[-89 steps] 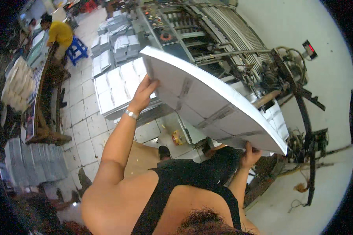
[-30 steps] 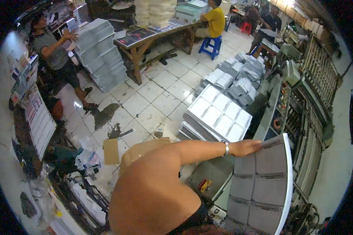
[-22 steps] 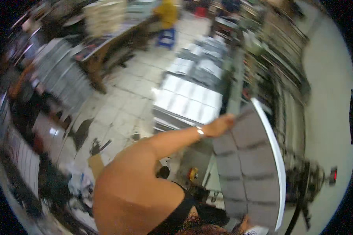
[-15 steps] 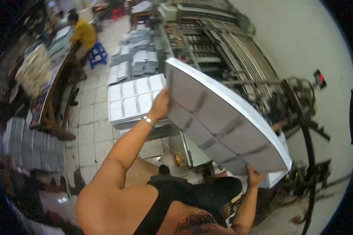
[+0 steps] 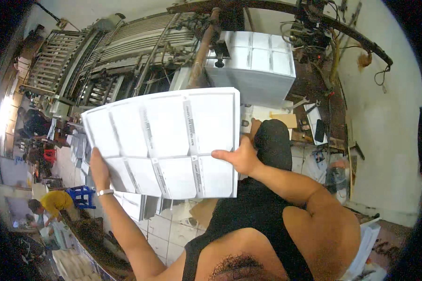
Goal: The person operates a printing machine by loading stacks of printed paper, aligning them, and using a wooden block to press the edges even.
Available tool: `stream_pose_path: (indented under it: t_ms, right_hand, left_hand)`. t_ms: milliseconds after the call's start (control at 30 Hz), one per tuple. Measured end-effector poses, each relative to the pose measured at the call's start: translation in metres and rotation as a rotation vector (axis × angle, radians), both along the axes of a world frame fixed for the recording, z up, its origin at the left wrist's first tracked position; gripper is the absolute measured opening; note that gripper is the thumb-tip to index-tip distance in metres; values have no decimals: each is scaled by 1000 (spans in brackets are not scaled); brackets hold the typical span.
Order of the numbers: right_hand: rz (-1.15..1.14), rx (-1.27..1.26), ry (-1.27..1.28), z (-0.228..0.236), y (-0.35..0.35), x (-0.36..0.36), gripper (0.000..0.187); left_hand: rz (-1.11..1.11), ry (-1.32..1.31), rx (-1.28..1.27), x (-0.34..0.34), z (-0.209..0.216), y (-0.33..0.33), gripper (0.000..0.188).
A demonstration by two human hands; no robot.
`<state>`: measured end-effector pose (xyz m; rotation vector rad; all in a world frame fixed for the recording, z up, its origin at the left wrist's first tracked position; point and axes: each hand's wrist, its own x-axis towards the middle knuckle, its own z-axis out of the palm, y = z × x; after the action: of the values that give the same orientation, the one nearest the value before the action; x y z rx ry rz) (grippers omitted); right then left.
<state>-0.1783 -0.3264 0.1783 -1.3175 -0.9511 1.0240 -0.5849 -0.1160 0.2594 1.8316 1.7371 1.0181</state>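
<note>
A thick stack of large white printed sheets (image 5: 169, 140) is held up in front of me, its panelled top face in view. My left hand (image 5: 100, 169) grips its left edge, with a silver band on that wrist. At the right edge my right hand (image 5: 245, 155) clamps the stack, thumb lying on top and fingers hidden underneath. Beyond it, a tall pile of similar printed sheets (image 5: 253, 70) stands at the end of the machine. Below the held stack's lower left corner, part of another sheet pile (image 5: 129, 203) shows.
A long slatted machine (image 5: 126, 51) fills the far left. Wrenches (image 5: 299, 104) and a black phone (image 5: 320, 130) lie on a bench at right. A metal post (image 5: 205, 51) rises just beyond the sheets. A person in yellow (image 5: 56, 203) sits at lower left near a blue stool (image 5: 82, 197).
My view has swung to the right, toward the tall pile. The held stack has tilted from showing its greyish underside to showing its printed top; both hands still grip it.
</note>
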Motion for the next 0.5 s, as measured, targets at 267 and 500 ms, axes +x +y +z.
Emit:
stream_pose_path:
  t_ms: [267, 500]
  right_hand:
    - [-57, -273, 284, -30, -24, -8, 37]
    - [-104, -386, 358, -18, -17, -21, 38]
  left_hand:
    - [-59, 182, -317, 20, -92, 23, 63]
    - [-190, 207, -491, 1, -115, 62, 78]
